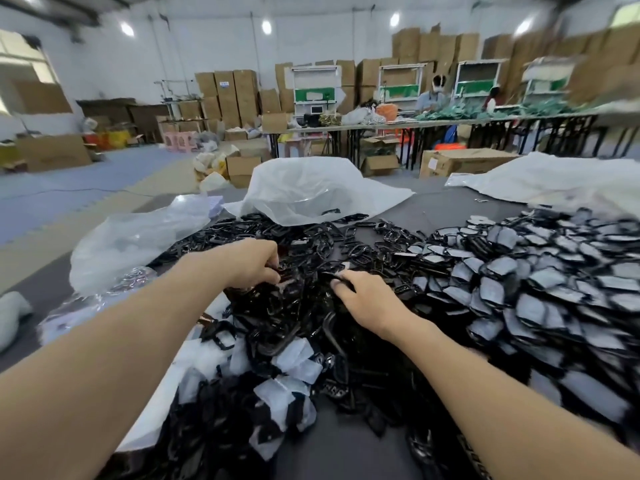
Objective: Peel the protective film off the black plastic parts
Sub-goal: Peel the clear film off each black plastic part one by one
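A large heap of glossy black plastic parts (304,306) covers the middle of the dark table (346,445). To the right lies a second heap of black parts with whitish film on them (540,289). Loose pieces of peeled white film (294,365) lie among the parts near me. My left hand (249,261) reaches into the middle heap, fingers curled round a black part. My right hand (363,299) sits just right of it, with fingers and thumb pinching a thin black part. Both forearms stretch out from the bottom corners.
A white plastic bag (311,188) lies open beyond the heap, a clear one (131,237) at the left, another white sheet (554,178) at the far right. Beyond the table are cardboard boxes (239,168), long benches (415,124) and a person working (433,95).
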A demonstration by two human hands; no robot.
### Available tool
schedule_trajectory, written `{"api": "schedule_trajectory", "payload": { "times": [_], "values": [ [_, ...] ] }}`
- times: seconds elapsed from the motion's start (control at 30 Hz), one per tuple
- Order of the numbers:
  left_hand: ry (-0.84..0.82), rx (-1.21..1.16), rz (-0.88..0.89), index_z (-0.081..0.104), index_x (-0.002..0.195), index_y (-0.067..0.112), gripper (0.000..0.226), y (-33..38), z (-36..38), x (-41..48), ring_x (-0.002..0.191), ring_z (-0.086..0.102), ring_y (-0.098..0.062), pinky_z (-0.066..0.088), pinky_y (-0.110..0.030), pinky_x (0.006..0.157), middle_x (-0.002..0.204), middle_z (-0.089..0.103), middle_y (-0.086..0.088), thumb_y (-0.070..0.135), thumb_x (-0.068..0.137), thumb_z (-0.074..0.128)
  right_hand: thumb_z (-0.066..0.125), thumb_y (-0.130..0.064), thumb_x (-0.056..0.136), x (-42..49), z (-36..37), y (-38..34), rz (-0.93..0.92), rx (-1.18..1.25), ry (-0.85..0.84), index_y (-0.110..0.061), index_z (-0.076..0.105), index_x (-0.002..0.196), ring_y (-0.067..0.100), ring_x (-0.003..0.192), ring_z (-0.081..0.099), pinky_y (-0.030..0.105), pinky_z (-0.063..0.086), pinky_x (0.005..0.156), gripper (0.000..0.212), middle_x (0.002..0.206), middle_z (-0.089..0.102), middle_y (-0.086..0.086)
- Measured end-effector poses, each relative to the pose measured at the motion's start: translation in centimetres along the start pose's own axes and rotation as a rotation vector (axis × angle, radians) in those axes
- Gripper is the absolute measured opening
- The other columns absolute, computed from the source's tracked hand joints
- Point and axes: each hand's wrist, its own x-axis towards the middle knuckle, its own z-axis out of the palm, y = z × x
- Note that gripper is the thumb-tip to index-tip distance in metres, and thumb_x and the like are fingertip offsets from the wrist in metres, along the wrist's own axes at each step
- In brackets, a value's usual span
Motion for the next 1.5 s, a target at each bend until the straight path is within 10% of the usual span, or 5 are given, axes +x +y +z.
{"api": "schedule_trajectory", "payload": {
  "times": [0.3, 0.53, 0.67, 1.27, 1.5],
  "values": [
    [0.423, -0.313, -0.067, 0.060, 0.105, 0.027, 0.013, 1.7, 0.6, -7.7, 0.079, 0.063, -0.016, 0.054, -0.039, 0.078, 0.093, 0.069, 0.004, 0.038, 0.098, 0.055, 0.039, -0.020, 0.105, -5.2, -1.7, -1.2, 0.122, 0.197, 0.033, -0.024, 0.043, 0.150, 0.009, 0.073, 0.060, 0.024, 0.046, 0.068, 0.045, 0.117, 0.063, 0.002],
    [0.798, -0.566, 0.089, 0.076, 0.096, 0.029, 0.027, 8.0, 8.8, -13.8, 0.097, 0.059, -0.001, 0.040, -0.008, 0.088, 0.115, 0.062, 0.011, 0.004, 0.090, 0.067, 0.053, -0.031, 0.100, -12.3, -0.4, -1.3, 0.019, 0.326, 0.204, -0.034, 0.059, 0.131, -0.005, 0.109, 0.060, 0.017, 0.046, 0.096, 0.032, 0.121, 0.067, -0.016],
    [0.813, -0.454, 0.153, 0.076, 0.101, 0.028, 0.029, 10.9, 13.4, -14.7, 0.095, 0.063, -0.015, 0.051, -0.027, 0.084, 0.122, 0.063, 0.003, 0.004, 0.084, 0.074, 0.057, -0.023, 0.100, -15.7, 1.9, -1.5, 0.248, 1.011, 0.075, -0.024, 0.077, 0.092, 0.010, 0.065, 0.067, 0.021, 0.052, 0.055, 0.022, 0.083, 0.075, 0.000],
    [0.738, -0.096, -0.009, 0.073, 0.099, 0.028, 0.023, 12.0, 15.7, -12.4, 0.091, 0.061, -0.019, 0.046, -0.035, 0.077, 0.096, 0.064, 0.010, 0.042, 0.088, 0.058, 0.066, -0.003, 0.092, -14.6, 0.6, 1.1, 0.299, 1.261, 0.382, -0.025, 0.081, 0.094, 0.011, 0.065, 0.069, 0.019, 0.055, 0.058, 0.027, 0.070, 0.069, -0.003],
    [0.707, -0.752, -0.051, 0.069, 0.103, 0.036, 0.023, 12.4, 13.9, -13.4, 0.089, 0.056, -0.004, 0.045, -0.022, 0.079, 0.096, 0.065, 0.019, 0.041, 0.095, 0.048, 0.064, -0.004, 0.095, -14.7, 1.1, 0.9, 0.278, 1.181, 0.404, -0.023, 0.081, 0.090, 0.015, 0.070, 0.073, 0.018, 0.057, 0.063, 0.026, 0.080, 0.076, 0.002]
  ]
}}
